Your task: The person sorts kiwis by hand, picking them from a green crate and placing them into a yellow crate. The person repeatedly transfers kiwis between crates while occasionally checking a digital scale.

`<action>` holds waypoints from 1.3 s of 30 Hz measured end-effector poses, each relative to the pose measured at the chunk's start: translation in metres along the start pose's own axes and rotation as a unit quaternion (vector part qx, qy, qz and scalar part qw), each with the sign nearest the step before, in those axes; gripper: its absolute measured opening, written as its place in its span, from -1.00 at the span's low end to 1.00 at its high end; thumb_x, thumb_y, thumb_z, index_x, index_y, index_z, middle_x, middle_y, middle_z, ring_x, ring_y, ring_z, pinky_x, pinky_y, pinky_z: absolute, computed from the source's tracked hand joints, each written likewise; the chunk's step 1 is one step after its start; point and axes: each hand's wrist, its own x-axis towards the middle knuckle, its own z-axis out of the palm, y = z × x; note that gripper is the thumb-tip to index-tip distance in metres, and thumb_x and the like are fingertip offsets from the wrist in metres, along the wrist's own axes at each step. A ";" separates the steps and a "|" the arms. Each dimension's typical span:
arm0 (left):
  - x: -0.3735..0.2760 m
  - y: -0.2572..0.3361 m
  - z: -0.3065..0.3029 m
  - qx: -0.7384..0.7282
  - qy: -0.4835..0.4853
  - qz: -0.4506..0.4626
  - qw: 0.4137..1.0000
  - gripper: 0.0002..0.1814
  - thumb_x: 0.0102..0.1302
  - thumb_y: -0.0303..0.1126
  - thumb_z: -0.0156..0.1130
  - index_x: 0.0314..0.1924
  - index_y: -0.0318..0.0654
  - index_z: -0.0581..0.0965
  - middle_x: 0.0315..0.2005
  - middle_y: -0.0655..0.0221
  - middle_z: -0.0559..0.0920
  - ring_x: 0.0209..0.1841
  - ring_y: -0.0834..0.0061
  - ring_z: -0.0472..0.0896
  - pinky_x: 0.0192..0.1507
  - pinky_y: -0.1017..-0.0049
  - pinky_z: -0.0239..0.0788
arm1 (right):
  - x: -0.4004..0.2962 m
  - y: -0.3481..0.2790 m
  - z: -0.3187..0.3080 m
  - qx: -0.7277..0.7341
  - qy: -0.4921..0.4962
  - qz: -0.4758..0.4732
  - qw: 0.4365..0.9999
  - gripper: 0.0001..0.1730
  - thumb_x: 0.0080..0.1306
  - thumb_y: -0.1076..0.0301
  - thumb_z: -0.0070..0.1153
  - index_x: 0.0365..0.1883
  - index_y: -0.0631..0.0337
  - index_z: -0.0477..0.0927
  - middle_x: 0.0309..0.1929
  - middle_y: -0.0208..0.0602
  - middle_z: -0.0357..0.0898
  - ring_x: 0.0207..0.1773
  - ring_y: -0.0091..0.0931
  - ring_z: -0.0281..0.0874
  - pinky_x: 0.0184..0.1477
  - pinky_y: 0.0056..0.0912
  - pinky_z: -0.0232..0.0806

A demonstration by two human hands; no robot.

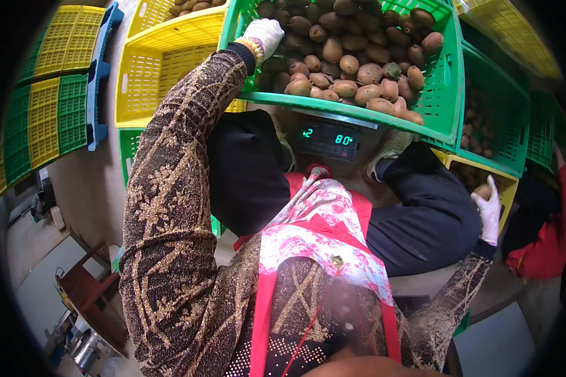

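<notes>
A green plastic crate point(358, 107) full of brown kiwifruit point(344, 88) stands before me, with a weighing scale point(328, 140) and its lit digital display at its near side. My left hand point(265, 36), in a white glove, is just inside the crate's left wall, against the fruit. Its fingers are curled and their tips are hidden, so I cannot tell whether they hold a fruit. Out to the right, my right hand point(488, 212), also gloved, has a single kiwifruit point(483, 191) in its fingers. That hand is over a yellow crate point(508, 188) with more kiwifruit in it.
Another green crate point(514, 136) with kiwifruit stands right of the full one. A yellow crate point(141, 80) is on the left, beside stacked yellow and green crates point(52, 127) on a blue pallet point(94, 113). Someone in red point(547, 245) is at the far right.
</notes>
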 end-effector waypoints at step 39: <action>-0.180 -0.004 -0.125 -0.897 0.008 -0.056 0.439 -0.53 0.56 -0.04 0.14 0.19 -0.29 0.57 -0.04 0.21 0.71 0.05 0.27 0.68 0.11 0.17 0.62 | -0.016 -0.335 0.093 -0.043 -0.187 -0.356 0.915 -0.47 0.51 0.33 0.15 0.45 -0.04 0.52 0.29 -0.45 0.60 0.21 -0.52 0.54 0.30 -0.42 0.39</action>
